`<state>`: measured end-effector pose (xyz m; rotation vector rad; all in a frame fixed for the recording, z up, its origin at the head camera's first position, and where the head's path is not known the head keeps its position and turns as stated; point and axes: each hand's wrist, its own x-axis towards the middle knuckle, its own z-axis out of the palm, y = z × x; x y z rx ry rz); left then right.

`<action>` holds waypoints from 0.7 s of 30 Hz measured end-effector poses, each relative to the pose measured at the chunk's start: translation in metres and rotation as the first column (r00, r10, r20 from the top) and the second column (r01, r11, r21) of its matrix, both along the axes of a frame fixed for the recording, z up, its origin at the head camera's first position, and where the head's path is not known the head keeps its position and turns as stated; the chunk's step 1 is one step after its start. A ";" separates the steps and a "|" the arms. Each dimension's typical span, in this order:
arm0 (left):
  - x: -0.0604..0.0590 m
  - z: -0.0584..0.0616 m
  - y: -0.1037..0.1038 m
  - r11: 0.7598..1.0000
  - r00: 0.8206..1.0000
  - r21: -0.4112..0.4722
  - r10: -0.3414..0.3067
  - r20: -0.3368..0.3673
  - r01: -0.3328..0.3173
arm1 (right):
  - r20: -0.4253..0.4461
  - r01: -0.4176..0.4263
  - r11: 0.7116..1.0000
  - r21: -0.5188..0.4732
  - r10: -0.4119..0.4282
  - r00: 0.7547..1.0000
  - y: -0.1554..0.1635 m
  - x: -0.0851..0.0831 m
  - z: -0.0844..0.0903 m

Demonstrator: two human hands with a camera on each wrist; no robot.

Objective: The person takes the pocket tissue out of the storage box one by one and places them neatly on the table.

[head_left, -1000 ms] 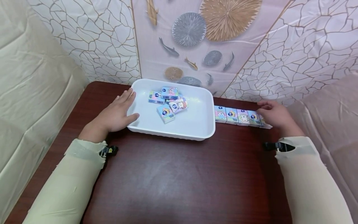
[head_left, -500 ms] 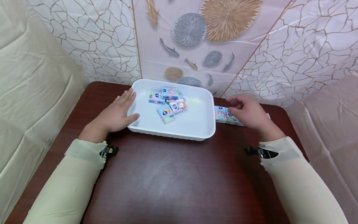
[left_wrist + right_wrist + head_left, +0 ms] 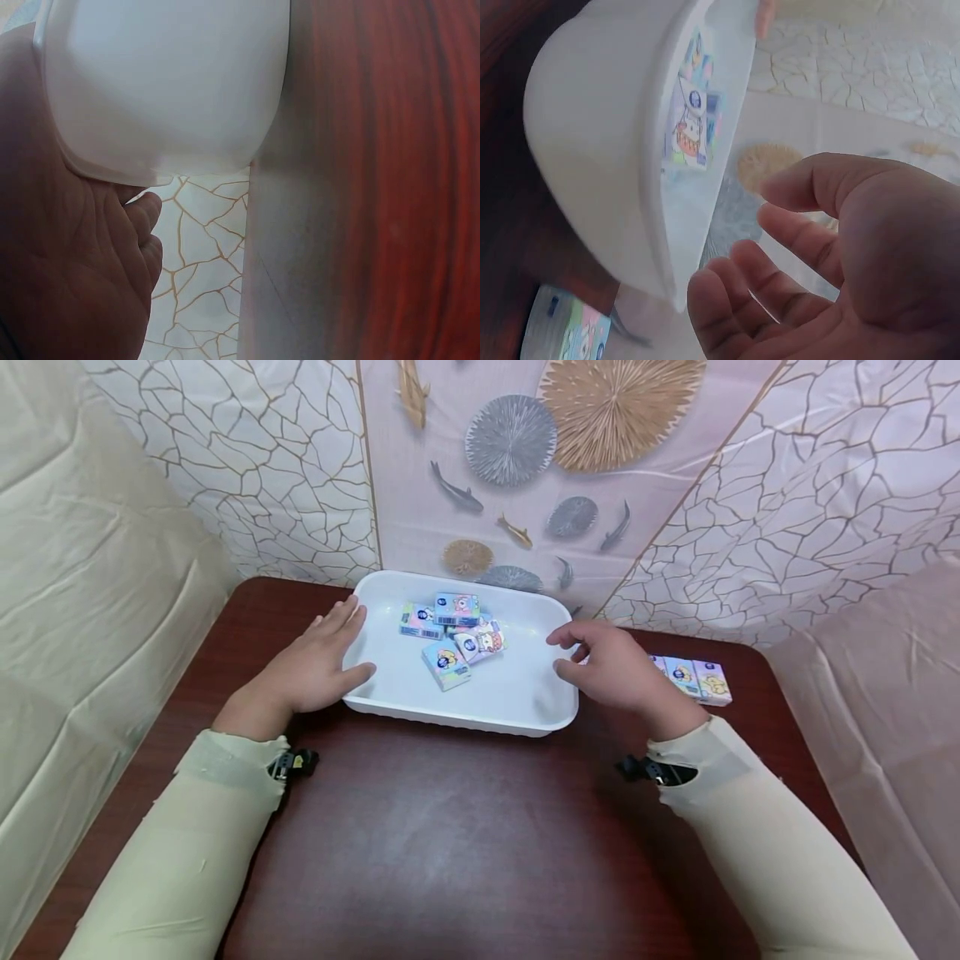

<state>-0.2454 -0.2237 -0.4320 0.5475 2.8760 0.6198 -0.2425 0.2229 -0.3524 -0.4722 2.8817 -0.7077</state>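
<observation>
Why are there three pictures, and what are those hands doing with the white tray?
These are a person's two hands, filmed by three small cameras: one worn on the head, looking down, and one on each wrist, looking very close. That is why two pictures seem odd and blurry. On the dark red table stands a white tray with small colourful packets lying loose in it. More packets lie in a row on the table, to the right of the tray. The left hand rests flat against the tray's left rim. The right hand hovers at the tray's right edge with its fingers loosely bent. Neither hand is holding a packet.
</observation>
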 end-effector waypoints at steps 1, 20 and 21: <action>0.000 0.000 0.000 1.000 1.000 -0.003 0.001 0.001 -0.001 | 0.007 -0.001 1.000 0.006 0.001 1.000 -0.004 -0.001 0.000; 0.001 0.000 0.001 1.000 1.000 0.009 0.012 0.015 -0.012 | 0.066 -0.105 0.992 0.069 0.100 0.993 -0.041 -0.040 -0.004; 0.001 0.000 0.001 1.000 1.000 0.005 0.012 0.015 -0.013 | 0.063 -0.117 0.991 0.071 0.112 0.992 -0.043 -0.042 -0.003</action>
